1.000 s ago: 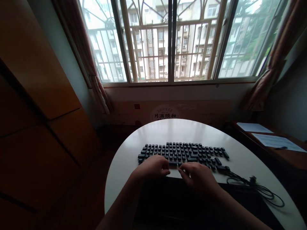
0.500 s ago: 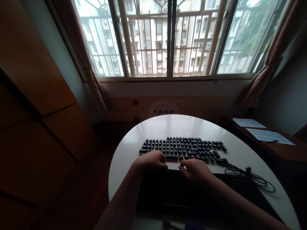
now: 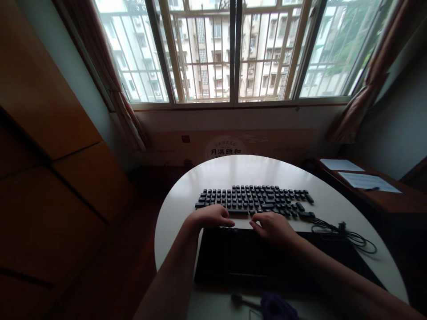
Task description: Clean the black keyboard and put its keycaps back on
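My left hand (image 3: pixel 215 216) is closed, fingers curled under and thumb pointing right, just above the far edge of a dark keyboard base (image 3: pixel 243 258). My right hand (image 3: pixel 271 226) is opposite it, a small gap away, with thumb and fingers pinched together over the same edge. Whatever either hand may hold is hidden. Beyond them, black keycaps (image 3: pixel 253 195) lie in rows on the white round table (image 3: pixel 210 171), laid out like a keyboard. A coiled black cable (image 3: pixel 356 242) lies at the base's right end.
A dark-headed brush (image 3: pixel 237 299) and a purple cloth-like thing (image 3: pixel 277 306) lie near the front of the table. On a brown side table (image 3: pixel 383 202) at right are paper sheets (image 3: pixel 367 181) and a pen (image 3: pixel 372 189). A wooden cabinet (image 3: pixel 80 191) stands at left.
The view has tilted down slightly, bringing the brush and purple thing further into sight. Both hands keep nearly the same place over the base's far edge.
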Demonstrator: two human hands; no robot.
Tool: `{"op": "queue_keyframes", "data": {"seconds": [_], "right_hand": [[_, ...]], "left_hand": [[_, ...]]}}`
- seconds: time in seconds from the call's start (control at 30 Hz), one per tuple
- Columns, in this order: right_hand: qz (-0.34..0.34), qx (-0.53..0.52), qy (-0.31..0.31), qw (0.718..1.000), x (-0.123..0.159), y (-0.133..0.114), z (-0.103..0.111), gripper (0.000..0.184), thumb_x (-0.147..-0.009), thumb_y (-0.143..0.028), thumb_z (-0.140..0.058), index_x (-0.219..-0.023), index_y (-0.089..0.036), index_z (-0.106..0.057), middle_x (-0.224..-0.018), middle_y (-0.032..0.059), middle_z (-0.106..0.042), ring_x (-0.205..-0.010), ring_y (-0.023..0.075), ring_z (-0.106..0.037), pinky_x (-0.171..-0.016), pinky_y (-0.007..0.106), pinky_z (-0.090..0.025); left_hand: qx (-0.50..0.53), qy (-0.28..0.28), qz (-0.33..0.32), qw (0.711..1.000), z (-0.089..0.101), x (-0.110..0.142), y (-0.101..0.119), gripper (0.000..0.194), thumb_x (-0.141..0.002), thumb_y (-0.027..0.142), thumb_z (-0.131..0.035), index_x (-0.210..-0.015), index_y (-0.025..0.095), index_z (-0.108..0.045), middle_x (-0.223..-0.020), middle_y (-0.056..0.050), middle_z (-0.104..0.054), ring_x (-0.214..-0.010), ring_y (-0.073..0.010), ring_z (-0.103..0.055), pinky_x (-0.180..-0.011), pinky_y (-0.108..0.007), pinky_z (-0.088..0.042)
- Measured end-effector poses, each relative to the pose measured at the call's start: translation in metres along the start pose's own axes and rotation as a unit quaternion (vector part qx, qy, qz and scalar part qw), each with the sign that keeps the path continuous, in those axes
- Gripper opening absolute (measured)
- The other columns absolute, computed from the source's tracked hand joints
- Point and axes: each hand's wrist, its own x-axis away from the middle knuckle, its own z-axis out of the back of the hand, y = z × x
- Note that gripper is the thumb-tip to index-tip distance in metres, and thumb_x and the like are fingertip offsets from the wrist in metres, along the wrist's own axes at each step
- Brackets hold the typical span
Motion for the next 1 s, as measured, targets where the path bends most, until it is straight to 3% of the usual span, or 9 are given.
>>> {"op": "queue_keyframes", "data": {"seconds": [0.6,0.8,0.9,1.0], "right_hand": [[0.0,0.001,0.004,1.0,-0.002,-0.001,-0.005,0.03,-0.097,-0.039,-0.049,-0.089,-0.026,-0.074,-0.081,0.0027,-0.077,-0.079,0.0228,-0.072,-0.065,0.027,-0.04],[0.024,0.0,0.058,0.998,0.0,-0.013,0.007,0.03,-0.098,-0.035,-0.047,-0.087,-0.024,-0.072,-0.081,0.0033,-0.075,-0.077,0.0205,-0.07,-0.066,0.027,-0.041],[0.054,0.005,0.087,0.995,-0.013,-0.018,0.021,0.026,-0.097,-0.034,-0.05,-0.087,-0.024,-0.073,-0.081,0.0033,-0.074,-0.077,0.0201,-0.068,-0.067,0.028,-0.042],[0.072,0.019,0.1,0.992,-0.05,-0.016,0.034,0.02,-0.092,-0.03,-0.057,-0.088,-0.024,-0.075,-0.082,0.004,-0.074,-0.081,0.0216,-0.067,-0.071,0.029,-0.044]], "left_hand": [[-0.055,-0.002,0.0,0.999,-0.005,0.0,0.007,0.039,-0.078,0.056,-0.066,-0.068,0.019,-0.062,-0.064,0.001,-0.057,-0.058,-0.0143,-0.051,-0.05,-0.026,-0.032],[-0.066,0.002,0.004,0.998,-0.005,-0.001,0.007,0.038,-0.076,0.057,-0.067,-0.068,0.019,-0.064,-0.066,0.001,-0.061,-0.061,-0.0151,-0.054,-0.054,-0.026,-0.036],[-0.07,0.005,-0.001,0.998,-0.005,-0.002,0.003,0.041,-0.075,0.059,-0.067,-0.067,0.02,-0.063,-0.066,0.001,-0.061,-0.061,-0.0157,-0.056,-0.054,-0.027,-0.038],[-0.071,0.007,-0.006,0.997,-0.006,-0.002,-0.001,0.042,-0.074,0.062,-0.067,-0.067,0.02,-0.063,-0.067,0.001,-0.062,-0.062,-0.0162,-0.057,-0.053,-0.027,-0.038]]}}
